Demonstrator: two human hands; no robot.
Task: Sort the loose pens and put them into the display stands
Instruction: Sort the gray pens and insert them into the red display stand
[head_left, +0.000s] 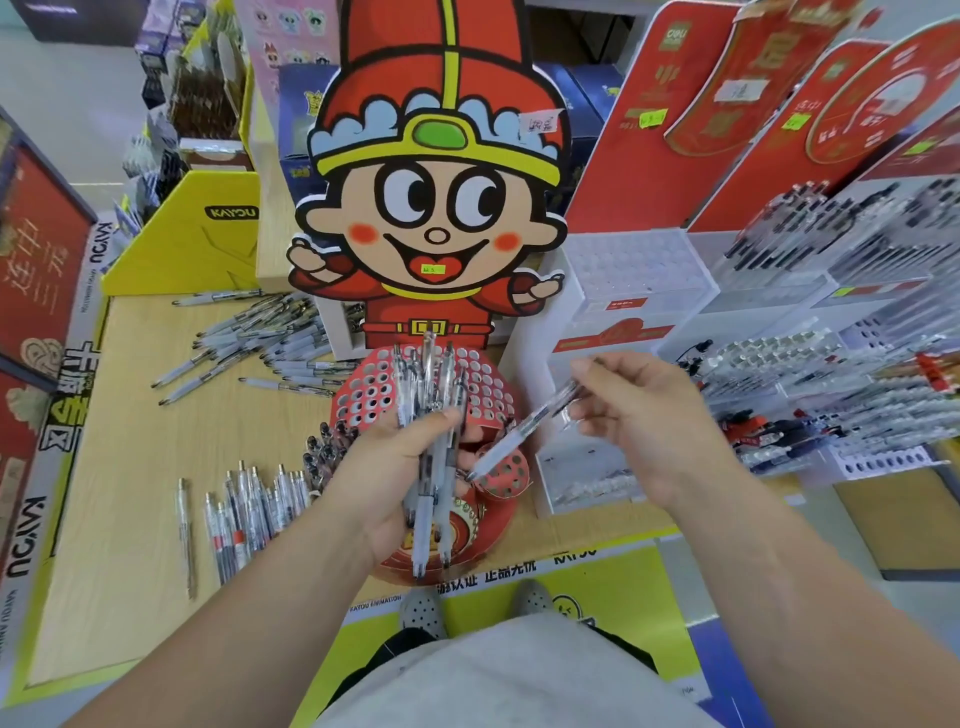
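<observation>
Red stand (488, 382) full of little holes: I am filling it with pens.
My left hand (387, 480) grips a bunch of pens (429, 374) right over the stand. My right hand (641, 415) pinches one pen (519, 432), tip down, just beside the holes. Next, I think, the tip must line up with an empty hole. More loose pens (244, 335) wait on the table.

Cartoon cut-out (436, 218): red hat & tunic, yellow bands, green oval, lt-blue cloud trim, peach face, red cheeks. Round pen stand (483, 374): red w/ white & dark holes. Pen bundle (428, 374): clear barrels, whitish grips; single pen (519, 428) same. Box (197, 244): yellow, black logo. Tabletop (130, 441): pale wood grain. Backboards (639, 166): red, gold print, green tags. Shoes (423, 613): grey, dotted w/ holes.
</observation>
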